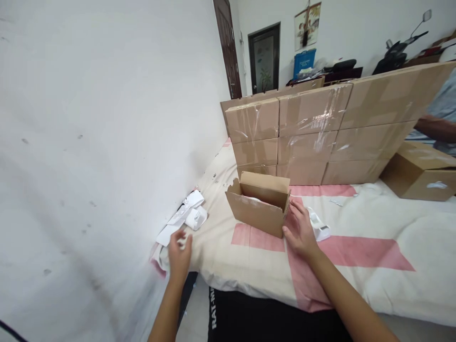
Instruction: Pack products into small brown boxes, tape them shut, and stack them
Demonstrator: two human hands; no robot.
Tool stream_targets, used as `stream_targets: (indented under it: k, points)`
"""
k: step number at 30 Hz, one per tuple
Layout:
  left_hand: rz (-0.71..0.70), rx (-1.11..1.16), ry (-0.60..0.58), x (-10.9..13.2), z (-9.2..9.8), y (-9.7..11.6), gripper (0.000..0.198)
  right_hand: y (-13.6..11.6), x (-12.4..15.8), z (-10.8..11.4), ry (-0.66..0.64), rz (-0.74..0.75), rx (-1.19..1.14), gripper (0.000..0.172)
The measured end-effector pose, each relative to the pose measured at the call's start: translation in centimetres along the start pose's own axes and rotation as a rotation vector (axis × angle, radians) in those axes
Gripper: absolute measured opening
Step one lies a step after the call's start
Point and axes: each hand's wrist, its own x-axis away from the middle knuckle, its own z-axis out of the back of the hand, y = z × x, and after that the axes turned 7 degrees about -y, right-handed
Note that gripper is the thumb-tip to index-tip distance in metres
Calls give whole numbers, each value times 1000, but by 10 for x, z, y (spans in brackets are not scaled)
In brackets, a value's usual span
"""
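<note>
A small cardboard box [254, 211] stands with its top open on the cloth-covered table, and something white and pink shows partly inside it. My right hand [300, 229] grips the box's right end, thumb on the front side and fingers at the end. Off to the left, my left hand [180, 251] is in the air with its fingers loosely curved, thumb apart and nothing held. Just beyond it are white paper strips [181, 216] and a roll of white paper [195, 218]. A white tape dispenser-like object [319, 225] lies beside my right hand.
Stacked taped cartons [306, 126] form a wall behind the box. At right sits a larger carton [423, 171], with another person's arm [436, 128] behind it. A white wall [107, 142] borders the left side. The pink and cream cloth [370, 249] drapes over the front edge.
</note>
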Motion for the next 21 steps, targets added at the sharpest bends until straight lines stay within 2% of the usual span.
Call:
stream_targets:
  k: [3, 6, 9, 13, 15, 17, 19, 21]
  points:
    - [-230, 149, -265, -38, -48, 48, 60, -2, -2, -1, -67, 56, 19, 72]
    - [-408, 248, -503, -71, -93, 88, 76, -3, -4, -1, -127, 73, 36, 65]
    - [-497, 303, -631, -85, -118, 111, 73, -1, -8, -2, -116, 50, 29, 54]
    - [-485, 300, -630, -79, -120, 117, 61, 2, -15, -5, 48, -18, -80, 33]
    - [-460, 291, -612, -73, -114, 116, 58, 1, -19, -6, 128, -115, -197, 34]
    - [-454, 283, -620, -72, -109, 117, 76, 2, -24, -6, 138, -213, -316, 51]
    - [-458, 268, -696, -77, -108, 120, 95, 8, -31, -3, 31, -295, -416, 73]
    - [-440, 263, -811, -83, -110, 124, 99, 16, -40, 1, -114, -345, -500, 88]
